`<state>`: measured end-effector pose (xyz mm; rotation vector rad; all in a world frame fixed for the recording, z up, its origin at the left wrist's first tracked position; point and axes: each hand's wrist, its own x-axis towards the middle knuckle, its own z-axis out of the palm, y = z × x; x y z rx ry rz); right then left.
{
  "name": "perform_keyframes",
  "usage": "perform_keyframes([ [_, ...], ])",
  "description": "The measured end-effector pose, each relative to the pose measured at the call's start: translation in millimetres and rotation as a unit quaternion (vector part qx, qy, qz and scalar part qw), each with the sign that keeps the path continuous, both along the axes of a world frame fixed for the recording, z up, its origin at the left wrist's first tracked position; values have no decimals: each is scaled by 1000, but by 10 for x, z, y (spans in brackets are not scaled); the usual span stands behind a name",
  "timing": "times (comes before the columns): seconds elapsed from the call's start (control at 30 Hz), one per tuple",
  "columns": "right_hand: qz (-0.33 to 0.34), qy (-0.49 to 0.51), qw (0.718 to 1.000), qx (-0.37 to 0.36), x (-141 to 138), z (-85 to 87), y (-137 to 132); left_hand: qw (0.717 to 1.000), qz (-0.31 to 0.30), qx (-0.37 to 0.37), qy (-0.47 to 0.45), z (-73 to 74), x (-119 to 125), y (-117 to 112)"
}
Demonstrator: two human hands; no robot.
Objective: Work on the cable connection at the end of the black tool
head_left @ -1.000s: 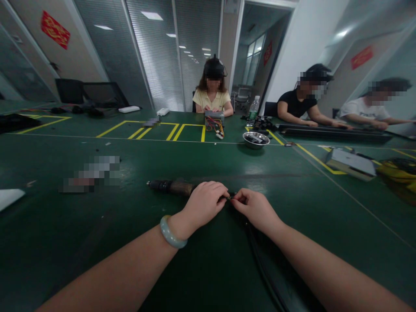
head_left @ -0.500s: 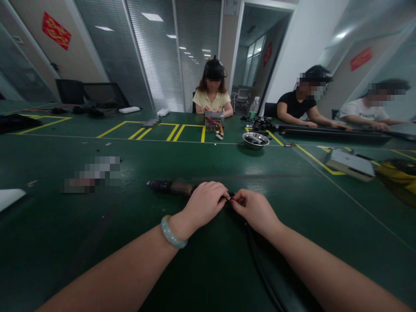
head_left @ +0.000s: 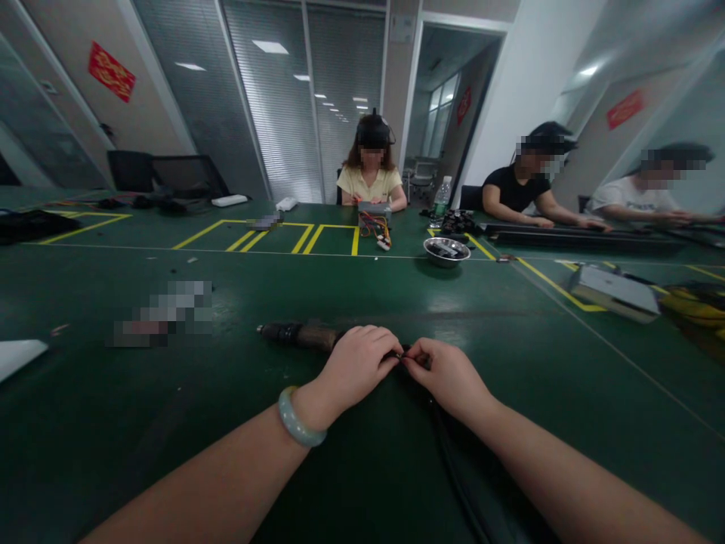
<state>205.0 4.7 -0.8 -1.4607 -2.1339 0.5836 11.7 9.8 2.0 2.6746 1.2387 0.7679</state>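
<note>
A dark rod-shaped tool (head_left: 297, 335) with a brownish barrel lies across the green table (head_left: 362, 295), its tip pointing left. My left hand (head_left: 358, 362), a pale bangle on its wrist, is closed over the tool's right end. My right hand (head_left: 447, 373) meets it fingertip to fingertip, pinching something small where a black cable (head_left: 453, 468) joins the tool; what it pinches is too small to make out. The cable runs back toward me under my right forearm.
A steel bowl (head_left: 446, 251) stands mid-table beyond my hands. Across the table a person works at a small box with coloured wires (head_left: 374, 221); two more people sit at the right behind a long black unit (head_left: 583, 238). A grey flat box (head_left: 615, 292) lies right, a white sheet (head_left: 20, 353) far left.
My fingertips have closed together, hiding the small red-and-metal bit seen between them half a second ago. The view has tilted slightly, shifting everything down in frame.
</note>
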Motion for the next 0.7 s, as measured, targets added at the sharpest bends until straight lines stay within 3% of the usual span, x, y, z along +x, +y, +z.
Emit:
perform_keyframes([
  [0.7, 4, 3, 1000, -7, 22, -24, 66, 1000, 10, -4, -7, -9, 11, 12],
])
